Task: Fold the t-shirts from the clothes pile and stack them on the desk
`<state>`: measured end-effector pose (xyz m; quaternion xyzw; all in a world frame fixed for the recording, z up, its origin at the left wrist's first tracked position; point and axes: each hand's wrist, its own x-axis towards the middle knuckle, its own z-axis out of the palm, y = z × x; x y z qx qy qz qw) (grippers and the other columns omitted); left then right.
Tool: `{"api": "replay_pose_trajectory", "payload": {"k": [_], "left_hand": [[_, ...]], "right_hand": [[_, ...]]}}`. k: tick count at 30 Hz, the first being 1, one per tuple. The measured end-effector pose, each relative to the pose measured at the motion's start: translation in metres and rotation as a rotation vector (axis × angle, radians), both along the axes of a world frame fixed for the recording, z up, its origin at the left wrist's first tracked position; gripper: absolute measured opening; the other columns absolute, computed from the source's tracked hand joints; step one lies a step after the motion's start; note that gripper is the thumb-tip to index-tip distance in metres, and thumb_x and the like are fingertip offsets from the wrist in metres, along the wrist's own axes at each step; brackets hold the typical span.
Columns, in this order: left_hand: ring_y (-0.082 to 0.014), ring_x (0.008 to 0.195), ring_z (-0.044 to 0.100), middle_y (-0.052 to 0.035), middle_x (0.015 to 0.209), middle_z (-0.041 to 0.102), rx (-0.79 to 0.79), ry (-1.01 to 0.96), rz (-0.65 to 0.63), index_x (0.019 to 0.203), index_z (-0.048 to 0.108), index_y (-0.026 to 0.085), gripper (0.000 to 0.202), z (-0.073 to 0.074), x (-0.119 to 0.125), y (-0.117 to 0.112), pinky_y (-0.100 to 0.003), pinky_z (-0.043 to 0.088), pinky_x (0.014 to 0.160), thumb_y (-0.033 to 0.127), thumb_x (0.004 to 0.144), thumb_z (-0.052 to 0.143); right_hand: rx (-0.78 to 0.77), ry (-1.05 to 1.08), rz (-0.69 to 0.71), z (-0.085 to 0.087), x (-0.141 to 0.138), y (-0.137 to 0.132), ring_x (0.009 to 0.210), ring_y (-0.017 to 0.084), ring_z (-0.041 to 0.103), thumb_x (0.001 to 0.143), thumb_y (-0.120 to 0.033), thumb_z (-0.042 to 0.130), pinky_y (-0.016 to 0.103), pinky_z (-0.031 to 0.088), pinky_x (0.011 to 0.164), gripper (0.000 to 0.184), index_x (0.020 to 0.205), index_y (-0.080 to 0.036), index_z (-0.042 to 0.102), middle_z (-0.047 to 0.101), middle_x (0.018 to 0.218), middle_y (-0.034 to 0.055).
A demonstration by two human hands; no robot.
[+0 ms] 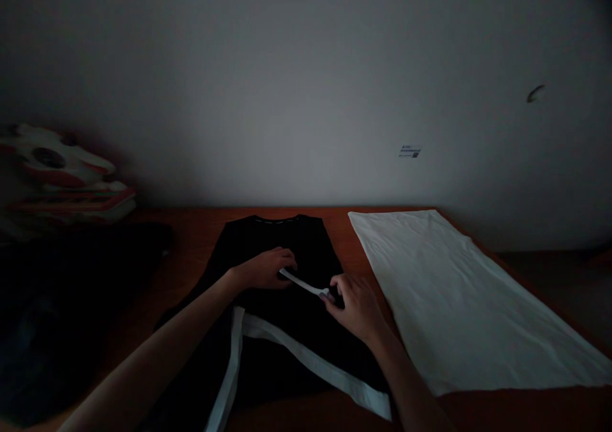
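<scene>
A black garment [268, 234] lies spread on the brown wooden table, its neckline toward the wall. White bands [315, 365] run across black fabric at its near part; whether this is a second garment on top, I cannot tell in the dim light. My left hand [268, 268] is closed at the far end of a short white strip [303, 283] over the middle of the black fabric. My right hand [356, 306] pinches the strip's other end between thumb and fingers, at the right side. The strip is stretched between both hands.
A white cloth [454, 298] lies flat on the table [191, 241] at the right. To the left are a dark heap of fabric [86, 279] and a white-and-red toy [62, 164]. The wall [268, 94] rises behind the table.
</scene>
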<state>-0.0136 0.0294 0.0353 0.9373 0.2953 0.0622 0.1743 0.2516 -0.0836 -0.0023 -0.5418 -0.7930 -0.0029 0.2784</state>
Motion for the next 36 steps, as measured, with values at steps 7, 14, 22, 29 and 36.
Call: {"api": "replay_pose_trajectory", "payload": {"k": [7,14,22,29,36], "left_hand": [[-0.0215,0.100,0.067,-0.0079,0.105,0.071,0.084,0.090,-0.014,0.097,0.071,0.021,0.032,-0.002,-0.004,-0.001,-0.031,0.048,0.094,0.002,0.083,0.050],[-0.0264,0.109,0.065,-0.0126,0.115,0.070,0.282,0.136,-0.011,0.106,0.071,0.017,0.028,0.007,0.022,-0.006,-0.038,0.050,0.098,0.012,0.087,0.052],[-0.0295,0.151,0.031,-0.0177,0.164,0.032,0.254,0.152,0.058,0.155,0.036,0.011,0.065,-0.034,0.103,0.027,-0.048,0.030,0.120,0.049,0.106,0.021],[-0.0322,0.156,0.016,-0.0177,0.168,0.016,0.164,0.147,0.291,0.161,0.022,0.008,0.083,-0.061,0.116,0.060,-0.048,0.015,0.126,0.064,0.100,0.021],[-0.0378,0.154,0.019,-0.0214,0.166,0.020,0.122,0.102,0.350,0.157,0.031,0.004,0.082,-0.068,0.114,0.073,-0.055,0.018,0.124,0.062,0.100,0.023]], "right_hand": [[-0.069,0.030,0.068,0.003,0.006,-0.001,0.079,0.020,0.062,0.073,-0.005,0.056,0.034,0.045,0.077,0.028,0.092,-0.024,0.062,0.067,0.081,0.0010],[-0.068,0.062,0.159,0.008,0.008,-0.003,0.103,0.024,0.062,0.089,-0.026,0.065,0.040,0.048,0.091,0.008,0.094,-0.025,0.071,0.068,0.110,0.0068],[-0.124,0.133,0.173,-0.006,0.013,0.007,0.089,0.020,0.068,0.103,-0.025,0.048,0.035,0.051,0.084,0.022,0.092,-0.023,0.068,0.072,0.093,0.0039],[-0.175,0.229,0.143,-0.015,0.015,0.009,0.088,0.019,0.066,0.092,-0.023,0.067,0.032,0.052,0.081,0.006,0.086,-0.022,0.065,0.066,0.093,0.0038],[-0.187,0.254,0.138,-0.015,0.016,0.010,0.086,0.019,0.064,0.094,-0.030,0.065,0.032,0.052,0.080,0.015,0.081,-0.022,0.064,0.063,0.090,0.0033]]}}
